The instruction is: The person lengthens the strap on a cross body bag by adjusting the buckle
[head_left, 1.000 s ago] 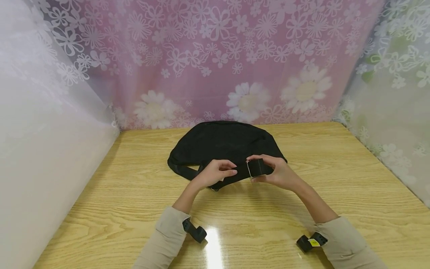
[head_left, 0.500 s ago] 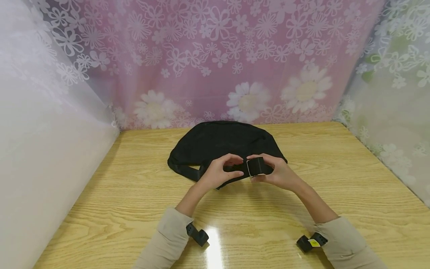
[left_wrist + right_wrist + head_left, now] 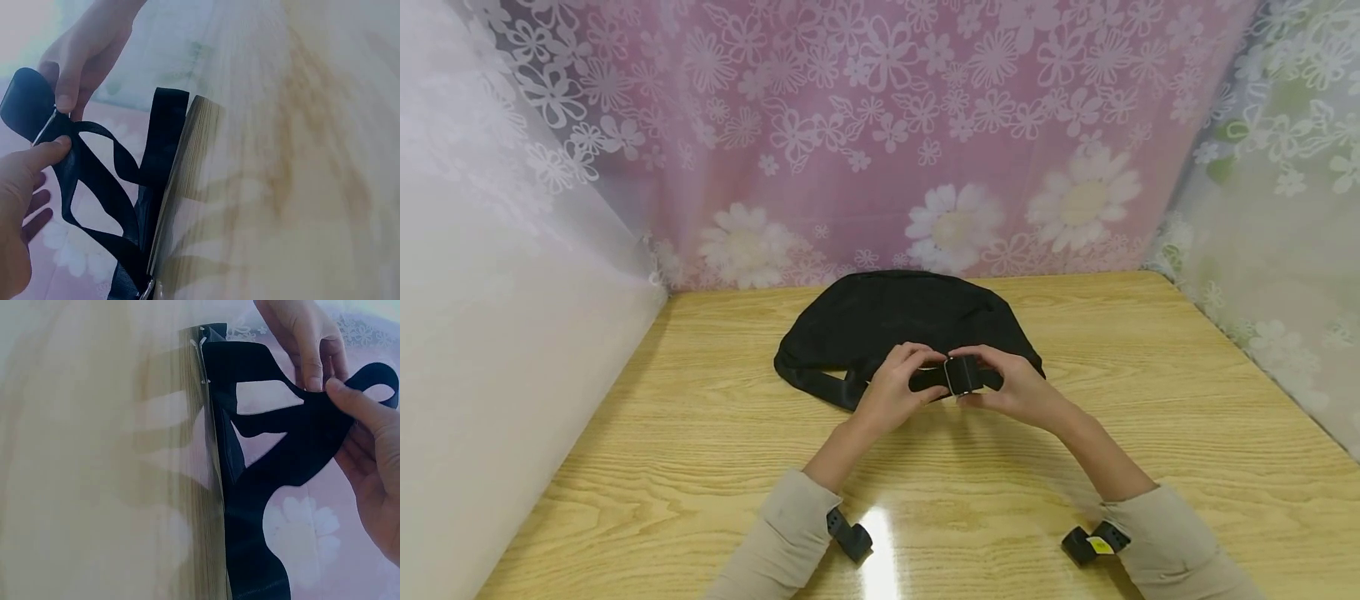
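A black waist bag (image 3: 898, 312) lies near the back of the table, its strap (image 3: 319, 440) raised in front of it. Threaded on the strap is a thin metal slider buckle (image 3: 952, 377), with a loop of webbing (image 3: 24, 103) standing out on its right side. My left hand (image 3: 891, 387) pinches the strap at the buckle's left edge, thumb below and fingers above. From the other side my right hand (image 3: 1018, 392) pinches the strap and buckle, its thumb and fingers at the two edges. Both hands' fingertips nearly meet at the buckle.
The wood-grain table (image 3: 700, 483) runs beneath both forearms. A pink floral curtain (image 3: 880, 150) hangs just behind the bag, with pale curtains at the left (image 3: 512, 292) and right (image 3: 1285, 250). Each sleeve cuff carries a small black camera (image 3: 853, 540).
My left hand has moved right to the buckle and now pinches the strap there. My right hand keeps its grip and has shifted slightly left.
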Available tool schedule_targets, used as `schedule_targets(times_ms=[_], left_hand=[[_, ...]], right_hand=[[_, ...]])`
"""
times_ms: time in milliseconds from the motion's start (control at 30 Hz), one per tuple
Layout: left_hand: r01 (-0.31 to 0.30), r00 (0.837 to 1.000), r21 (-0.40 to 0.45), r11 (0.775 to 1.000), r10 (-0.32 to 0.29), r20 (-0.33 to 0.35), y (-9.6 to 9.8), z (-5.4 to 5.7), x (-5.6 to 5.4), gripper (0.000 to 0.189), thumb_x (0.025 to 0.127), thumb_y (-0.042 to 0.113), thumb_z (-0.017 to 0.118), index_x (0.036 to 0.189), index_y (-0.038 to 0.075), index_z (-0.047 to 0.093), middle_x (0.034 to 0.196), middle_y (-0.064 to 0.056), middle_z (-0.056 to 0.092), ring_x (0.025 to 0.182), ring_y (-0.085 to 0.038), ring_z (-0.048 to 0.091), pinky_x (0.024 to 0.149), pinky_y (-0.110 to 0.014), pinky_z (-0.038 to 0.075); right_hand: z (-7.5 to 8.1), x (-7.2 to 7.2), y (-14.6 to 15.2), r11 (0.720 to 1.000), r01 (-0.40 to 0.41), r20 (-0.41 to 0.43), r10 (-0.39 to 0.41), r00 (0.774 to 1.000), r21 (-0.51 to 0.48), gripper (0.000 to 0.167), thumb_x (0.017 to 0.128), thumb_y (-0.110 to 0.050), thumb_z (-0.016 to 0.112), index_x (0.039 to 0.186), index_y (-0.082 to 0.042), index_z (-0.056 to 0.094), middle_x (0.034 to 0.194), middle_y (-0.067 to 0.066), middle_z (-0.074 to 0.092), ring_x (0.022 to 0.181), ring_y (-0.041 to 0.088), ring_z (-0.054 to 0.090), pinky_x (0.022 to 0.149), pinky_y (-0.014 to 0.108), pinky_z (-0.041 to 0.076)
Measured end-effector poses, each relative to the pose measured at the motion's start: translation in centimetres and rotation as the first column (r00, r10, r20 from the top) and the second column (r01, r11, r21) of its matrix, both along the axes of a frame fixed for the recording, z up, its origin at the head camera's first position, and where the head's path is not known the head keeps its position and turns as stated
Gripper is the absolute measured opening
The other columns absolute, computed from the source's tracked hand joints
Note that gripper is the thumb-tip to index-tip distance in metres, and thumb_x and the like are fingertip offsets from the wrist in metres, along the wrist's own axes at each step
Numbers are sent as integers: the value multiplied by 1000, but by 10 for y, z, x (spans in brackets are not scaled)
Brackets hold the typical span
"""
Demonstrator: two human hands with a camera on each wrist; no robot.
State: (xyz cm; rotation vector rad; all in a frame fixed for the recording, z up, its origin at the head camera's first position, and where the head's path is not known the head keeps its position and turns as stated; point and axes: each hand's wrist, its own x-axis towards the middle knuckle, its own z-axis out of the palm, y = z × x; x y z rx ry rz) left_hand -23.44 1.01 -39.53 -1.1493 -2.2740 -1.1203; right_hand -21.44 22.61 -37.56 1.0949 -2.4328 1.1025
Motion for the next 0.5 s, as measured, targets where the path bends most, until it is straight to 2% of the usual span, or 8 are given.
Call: schedule_targets(times_ms=[100,233,400,500], left_hand=[[33,999,-3,999,-33,-19,0,-1,-1,47,73,11,79,114,1,59,98,-5,51,87,-17,51,77,-20,44],[123,990,8,992,-123,66,2,-4,-1,59,72,9,79,122,-4,51,103,-9,51,91,-20,56,81,-19,45],[99,987,-5,995,-97,126,3,-5,1,62,72,11,78,125,-4,49,109,-11,52,99,-23,57,84,-19,45],[89,979,-6,996,-86,187,3,-4,2,65,72,10,78,128,-2,46,114,-12,51,103,-23,56,85,-19,44]], right_hand=[[-1,-2,0,1000,-8,-73,8,997,10,59,67,0,80,119,-2,55,108,7,59,90,19,60,75,41,51],[-2,-3,-1,999,-25,-162,31,986,39,60,64,5,80,118,2,55,107,8,58,92,20,60,73,39,52],[-2,-2,-2,996,-46,-182,59,981,73,65,64,6,79,123,5,52,107,10,58,94,24,59,73,39,51],[-1,-1,-2,995,-48,-188,63,980,87,65,65,6,78,125,6,52,105,9,57,93,25,58,74,37,51]])
